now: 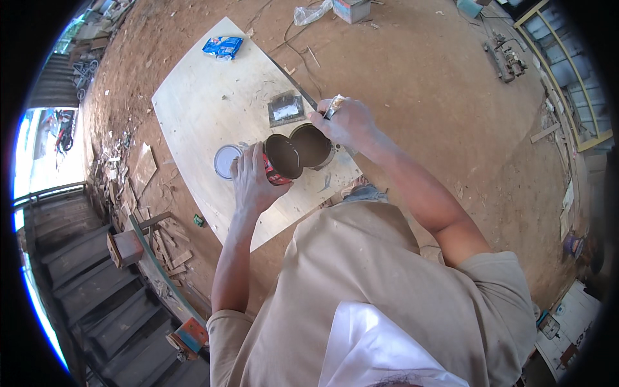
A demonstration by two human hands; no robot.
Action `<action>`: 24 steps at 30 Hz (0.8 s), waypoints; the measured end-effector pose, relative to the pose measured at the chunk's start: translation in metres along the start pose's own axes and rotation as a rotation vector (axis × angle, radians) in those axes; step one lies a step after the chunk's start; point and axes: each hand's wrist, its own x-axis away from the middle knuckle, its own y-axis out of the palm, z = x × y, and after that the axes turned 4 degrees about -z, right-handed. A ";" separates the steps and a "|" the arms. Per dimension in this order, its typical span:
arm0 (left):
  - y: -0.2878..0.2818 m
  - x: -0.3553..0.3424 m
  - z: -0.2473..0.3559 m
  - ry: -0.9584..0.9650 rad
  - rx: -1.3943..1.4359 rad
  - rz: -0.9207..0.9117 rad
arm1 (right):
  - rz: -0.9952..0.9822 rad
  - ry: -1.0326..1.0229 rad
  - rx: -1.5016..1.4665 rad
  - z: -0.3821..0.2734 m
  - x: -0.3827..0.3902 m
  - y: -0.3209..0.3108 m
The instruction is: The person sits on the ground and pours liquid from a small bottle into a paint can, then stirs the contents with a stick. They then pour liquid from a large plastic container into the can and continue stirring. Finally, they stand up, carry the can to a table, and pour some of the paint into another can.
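Note:
My left hand (pixel 250 182) is wrapped round a red-labelled tin can (pixel 276 171), which leans with its dark open mouth toward a second open tin (pixel 313 147). The two rims meet or overlap. The second tin stands on a pale board (pixel 187 103), brown inside. Above its far right rim, my right hand (pixel 353 126) is closed round a thin tool with a whitish, smeared end (pixel 334 106); its kind I cannot make out. Just left of my left hand is a round pale lid or tin top (pixel 225 161). A dark square plate (pixel 286 109) with a whitish patch lies beyond the tins.
At the board's far end lies a blue packet (pixel 222 48). Brown dirt floor (pixel 425 84) surrounds the board, with wood scraps (pixel 169 248) on the left. A clear plastic bag (pixel 313 13) and a box (pixel 352 10) are at the back; metal machinery (pixel 506 58) sits far right.

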 end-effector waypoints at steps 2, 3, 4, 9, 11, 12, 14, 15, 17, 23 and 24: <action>-0.001 0.001 0.002 -0.004 0.002 -0.011 | -0.024 0.007 0.009 0.001 -0.003 0.005; 0.000 0.002 0.001 0.007 -0.005 0.003 | -0.036 0.005 0.007 0.000 -0.003 0.006; 0.001 0.001 -0.001 0.018 -0.011 0.017 | -0.048 0.004 0.005 -0.001 -0.004 0.008; 0.003 -0.001 -0.002 0.027 -0.015 0.021 | -0.090 0.044 0.087 0.005 -0.011 0.023; 0.000 -0.001 0.002 0.004 -0.025 0.001 | -0.100 0.043 0.111 0.007 -0.013 0.028; -0.002 -0.002 0.003 -0.007 -0.031 -0.007 | -0.111 0.040 0.117 0.008 -0.014 0.030; 0.000 -0.002 0.002 0.003 -0.030 -0.003 | -0.134 0.043 0.120 0.007 -0.015 0.031; 0.000 -0.001 0.001 0.006 -0.029 -0.001 | -0.145 0.048 0.118 0.005 -0.014 0.029; 0.000 -0.001 -0.001 0.000 -0.037 -0.007 | -0.164 0.055 0.126 0.002 -0.014 0.027; -0.005 -0.004 0.005 -0.029 -0.069 -0.044 | -0.197 0.048 0.185 0.001 -0.017 0.031; -0.005 -0.005 0.006 -0.034 -0.070 -0.050 | -0.219 0.060 0.178 -0.001 -0.018 0.031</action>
